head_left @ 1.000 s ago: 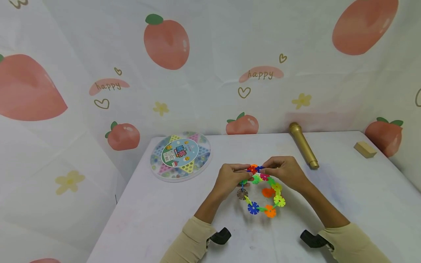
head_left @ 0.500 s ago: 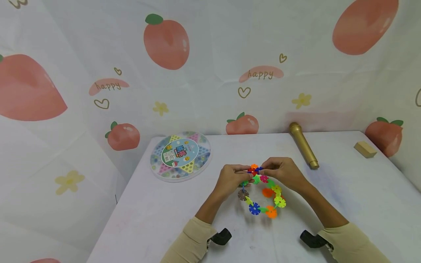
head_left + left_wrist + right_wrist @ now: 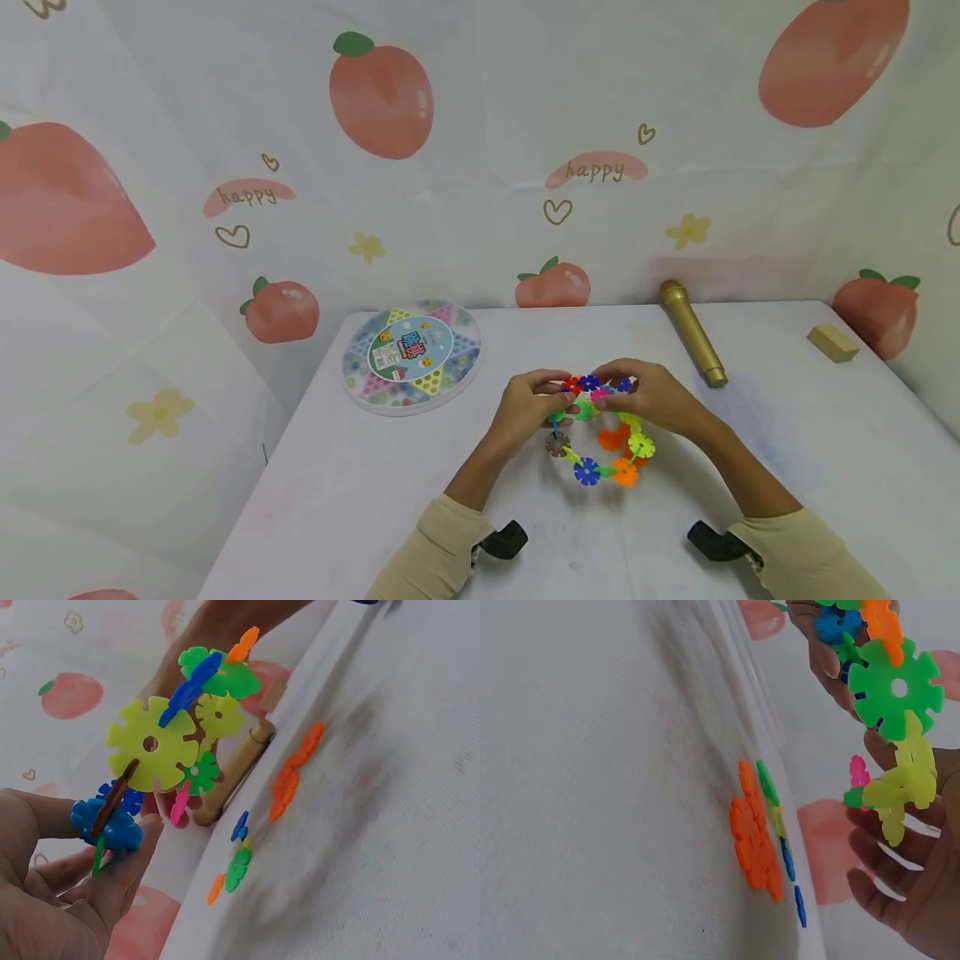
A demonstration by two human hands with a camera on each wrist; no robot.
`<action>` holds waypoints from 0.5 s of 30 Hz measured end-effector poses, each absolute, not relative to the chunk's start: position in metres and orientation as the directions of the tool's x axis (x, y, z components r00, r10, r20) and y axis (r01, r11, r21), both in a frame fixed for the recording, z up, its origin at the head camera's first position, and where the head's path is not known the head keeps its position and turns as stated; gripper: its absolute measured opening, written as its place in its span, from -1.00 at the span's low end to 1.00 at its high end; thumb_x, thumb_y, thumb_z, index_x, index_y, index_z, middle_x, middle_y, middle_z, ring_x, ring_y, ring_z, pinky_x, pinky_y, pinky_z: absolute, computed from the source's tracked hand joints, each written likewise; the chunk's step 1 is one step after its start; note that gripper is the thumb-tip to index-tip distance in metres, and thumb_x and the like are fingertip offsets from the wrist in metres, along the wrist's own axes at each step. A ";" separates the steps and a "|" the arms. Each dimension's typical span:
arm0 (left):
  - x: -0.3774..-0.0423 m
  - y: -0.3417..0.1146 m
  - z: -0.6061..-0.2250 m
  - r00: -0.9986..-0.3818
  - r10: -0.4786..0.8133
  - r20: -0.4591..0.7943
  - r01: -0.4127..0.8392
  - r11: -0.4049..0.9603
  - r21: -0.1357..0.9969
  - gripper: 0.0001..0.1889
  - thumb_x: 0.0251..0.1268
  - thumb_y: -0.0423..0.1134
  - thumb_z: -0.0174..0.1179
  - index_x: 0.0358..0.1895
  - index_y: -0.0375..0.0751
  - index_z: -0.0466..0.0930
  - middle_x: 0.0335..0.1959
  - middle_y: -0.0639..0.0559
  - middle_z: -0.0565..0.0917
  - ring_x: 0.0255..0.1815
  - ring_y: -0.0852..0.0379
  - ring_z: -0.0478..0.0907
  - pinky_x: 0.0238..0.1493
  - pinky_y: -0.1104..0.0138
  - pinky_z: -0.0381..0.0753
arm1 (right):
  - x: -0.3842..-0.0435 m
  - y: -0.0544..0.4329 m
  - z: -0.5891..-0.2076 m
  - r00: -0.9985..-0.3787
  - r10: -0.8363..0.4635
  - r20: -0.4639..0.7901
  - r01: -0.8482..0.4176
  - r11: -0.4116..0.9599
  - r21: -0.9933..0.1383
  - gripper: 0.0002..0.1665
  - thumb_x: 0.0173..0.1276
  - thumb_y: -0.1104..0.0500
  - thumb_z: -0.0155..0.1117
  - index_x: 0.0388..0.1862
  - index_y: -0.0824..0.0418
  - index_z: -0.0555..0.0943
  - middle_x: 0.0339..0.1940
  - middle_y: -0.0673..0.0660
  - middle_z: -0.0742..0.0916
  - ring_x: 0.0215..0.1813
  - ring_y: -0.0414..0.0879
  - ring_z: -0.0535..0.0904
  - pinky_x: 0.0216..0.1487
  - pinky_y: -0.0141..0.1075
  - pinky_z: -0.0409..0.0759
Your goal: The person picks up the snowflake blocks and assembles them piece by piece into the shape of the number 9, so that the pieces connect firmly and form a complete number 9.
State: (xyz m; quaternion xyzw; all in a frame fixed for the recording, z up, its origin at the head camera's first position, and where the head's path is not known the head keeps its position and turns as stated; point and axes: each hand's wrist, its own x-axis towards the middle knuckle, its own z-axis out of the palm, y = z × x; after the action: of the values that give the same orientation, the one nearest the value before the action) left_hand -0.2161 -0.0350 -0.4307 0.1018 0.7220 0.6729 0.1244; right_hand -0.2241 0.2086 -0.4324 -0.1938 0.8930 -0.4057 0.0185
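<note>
A loop of notched, flower-shaped plastic discs [image 3: 587, 472] in several colours is held up above the table by both hands. My left hand [image 3: 528, 408] pinches its upper left part; in the left wrist view the thumb and fingers hold a light blue disc [image 3: 120, 831]. My right hand [image 3: 656, 398] grips the upper right part, thumb near a pink disc, with a blue disc [image 3: 626, 385] between thumb and forefinger. In the right wrist view a green disc [image 3: 877, 671] and yellow discs [image 3: 889, 787] hang beside that hand's fingers, which cover part of the loop.
Orange discs [image 3: 754, 844] lie on the white table [image 3: 360, 483] under the loop. A round game board [image 3: 411, 358] is at the back left. Behind the right hand lie a gold microphone-shaped cylinder [image 3: 692, 333] and a small wooden block [image 3: 832, 342]. A printed cloth [image 3: 465, 208] hangs behind.
My right hand's fingers have spread and moved from the blue disc beside the red one to farther right on the loop. The loop's near side has tilted slightly up and right.
</note>
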 end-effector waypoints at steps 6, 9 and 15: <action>-0.216 -0.036 -0.431 -0.937 0.347 -0.024 0.002 0.074 0.997 -0.60 0.52 -0.32 0.30 0.36 -0.18 0.65 -0.04 -0.12 0.69 -0.09 -0.15 0.85 -0.10 0.22 0.82 | -0.225 0.208 -0.430 -0.929 -0.370 0.034 -0.281 0.640 -0.715 -0.40 0.35 -0.01 0.52 0.26 0.28 0.68 0.08 0.17 0.78 0.07 0.05 0.65 0.04 -0.14 0.69; -0.215 -0.037 -0.431 -0.935 0.355 -0.024 0.003 0.074 0.997 -0.60 0.53 -0.31 0.28 0.37 -0.15 0.66 -0.03 -0.12 0.66 -0.07 -0.16 0.84 -0.10 0.24 0.82 | -0.225 0.207 -0.429 -0.931 -0.365 0.018 -0.272 0.658 -0.702 -0.41 0.34 0.01 0.52 0.24 0.32 0.69 0.04 0.16 0.79 0.04 0.04 0.66 0.04 -0.12 0.69; -0.215 -0.036 -0.431 -0.931 0.362 -0.039 -0.018 0.063 0.998 -0.63 0.54 -0.31 0.26 0.34 -0.16 0.68 -0.04 -0.10 0.65 -0.09 -0.14 0.85 -0.10 0.25 0.81 | -0.225 0.207 -0.429 -0.931 -0.365 0.007 -0.268 0.669 -0.693 -0.49 0.34 0.05 0.52 0.17 0.32 0.73 -0.07 0.10 0.80 -0.03 -0.02 0.65 -0.01 -0.17 0.65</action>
State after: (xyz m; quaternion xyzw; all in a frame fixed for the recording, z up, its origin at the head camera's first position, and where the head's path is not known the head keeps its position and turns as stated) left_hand -0.2151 -0.0358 -0.4309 0.1203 0.7154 0.6737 0.1408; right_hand -0.2253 0.2067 -0.4285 -0.1737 0.9112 -0.3676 0.0661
